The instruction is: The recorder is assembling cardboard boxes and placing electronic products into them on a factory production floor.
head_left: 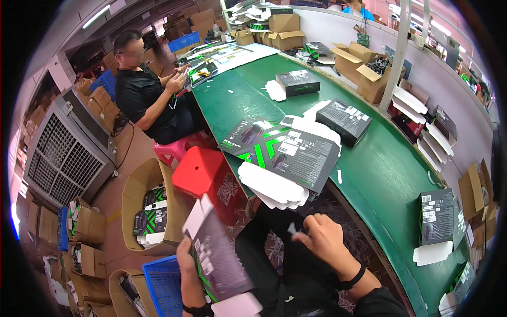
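My left hand (186,257) grips the edge of a flattened, dark printed box (219,253) with white flaps, held tilted over my lap and blurred by motion. To the right, my right hand (323,238) is raised over my thigh, its thumb and fingers pinched together. A small pale scrap (292,228) shows at its thumb tip; its kind is too small to make out. In front of me, a stack of flat black-and-green boxes (301,153) lies on the green table (253,105), white flaps hanging past the near edge.
Folded black boxes stand along the table, one at the middle (343,121) and one at right (437,216). Left of me are a red stool (198,169), a carton (129,195) of printed boxes and a blue basket (161,285). A person (150,90) sits at the table's far left.
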`<state>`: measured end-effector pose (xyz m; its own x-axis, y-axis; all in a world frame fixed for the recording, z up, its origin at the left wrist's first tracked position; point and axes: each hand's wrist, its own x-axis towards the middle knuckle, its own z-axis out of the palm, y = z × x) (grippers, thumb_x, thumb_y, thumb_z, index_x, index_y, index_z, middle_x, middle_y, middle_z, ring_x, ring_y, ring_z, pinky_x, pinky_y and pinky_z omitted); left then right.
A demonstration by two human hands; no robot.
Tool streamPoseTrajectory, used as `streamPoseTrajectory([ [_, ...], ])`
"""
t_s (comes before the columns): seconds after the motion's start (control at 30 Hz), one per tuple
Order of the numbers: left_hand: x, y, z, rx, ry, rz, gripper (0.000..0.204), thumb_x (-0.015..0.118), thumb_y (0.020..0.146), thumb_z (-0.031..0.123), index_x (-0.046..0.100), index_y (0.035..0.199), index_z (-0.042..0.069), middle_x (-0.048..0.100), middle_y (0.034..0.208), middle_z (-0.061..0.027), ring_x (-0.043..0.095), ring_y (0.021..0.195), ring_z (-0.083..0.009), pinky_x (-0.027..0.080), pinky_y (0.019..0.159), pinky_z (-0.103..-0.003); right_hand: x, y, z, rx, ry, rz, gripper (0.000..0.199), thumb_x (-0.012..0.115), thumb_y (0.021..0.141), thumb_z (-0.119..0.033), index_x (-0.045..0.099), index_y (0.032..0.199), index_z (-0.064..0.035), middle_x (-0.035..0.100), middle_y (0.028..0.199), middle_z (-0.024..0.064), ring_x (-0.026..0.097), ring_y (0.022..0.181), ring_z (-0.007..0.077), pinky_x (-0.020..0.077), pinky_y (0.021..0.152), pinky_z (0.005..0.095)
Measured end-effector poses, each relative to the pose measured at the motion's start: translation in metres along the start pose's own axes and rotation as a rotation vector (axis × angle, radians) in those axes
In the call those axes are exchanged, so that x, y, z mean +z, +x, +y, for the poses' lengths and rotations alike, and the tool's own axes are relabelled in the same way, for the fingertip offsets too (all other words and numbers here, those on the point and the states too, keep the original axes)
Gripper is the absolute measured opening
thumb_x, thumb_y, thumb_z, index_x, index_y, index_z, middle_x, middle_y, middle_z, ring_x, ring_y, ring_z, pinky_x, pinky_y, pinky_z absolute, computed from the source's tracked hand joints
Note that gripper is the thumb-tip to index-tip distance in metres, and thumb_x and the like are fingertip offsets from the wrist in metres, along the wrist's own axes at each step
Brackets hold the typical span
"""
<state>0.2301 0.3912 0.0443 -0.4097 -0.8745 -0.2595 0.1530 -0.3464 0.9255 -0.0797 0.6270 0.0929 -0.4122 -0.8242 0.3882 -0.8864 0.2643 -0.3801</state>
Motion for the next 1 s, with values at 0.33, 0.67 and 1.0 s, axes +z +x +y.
streamPoseTrajectory([
  [0.33, 0.051, -0.022, -0.002, 0.613, 1.027, -0.046, 0.024, 0.054, 0.098, 0.022, 0.057, 0.090, -0.001, 0.058, 0.082, -0.0235, 0.053, 0.081, -0.0460, 0.040, 0.074, -0.052, 0.008, 0.013, -0.047, -0.125, 0.404, -0.025, 0.030, 0.084, 0.077, -0.017, 0.067, 0.101, -0.0089, 0.063, 0.092, 0.0069, 0.066, 0.067, 0.0227, 0.0532, 0.057, 0.0337],
  [0.67, 0.075, -0.046, -0.048, 0.494, 0.659, -0.404, 0.047, 0.043, 0.102, 0.036, 0.055, 0.126, -0.002, 0.056, 0.119, -0.0192, 0.051, 0.112, -0.0339, 0.037, 0.100, -0.040, 0.032, -0.007, -0.041, -0.196, 0.178, -0.210, 0.041, 0.073, 0.084, -0.048, 0.063, 0.071, -0.0098, 0.058, 0.065, 0.0053, 0.063, 0.064, 0.0277, 0.0479, 0.051, 0.0409],
  [1.0, 0.106, -0.111, -0.030, 0.430, 0.608, -0.346, 0.052, 0.064, 0.096, 0.021, 0.048, 0.136, -0.008, 0.049, 0.138, -0.0215, 0.052, 0.128, -0.0367, 0.040, 0.109, -0.045, 0.024, -0.001, -0.066, -0.401, 0.552, 0.109, 0.027, 0.086, 0.075, -0.030, 0.067, 0.075, -0.0105, 0.062, 0.073, 0.0034, 0.061, 0.063, 0.0203, 0.0477, 0.049, 0.0319],
])
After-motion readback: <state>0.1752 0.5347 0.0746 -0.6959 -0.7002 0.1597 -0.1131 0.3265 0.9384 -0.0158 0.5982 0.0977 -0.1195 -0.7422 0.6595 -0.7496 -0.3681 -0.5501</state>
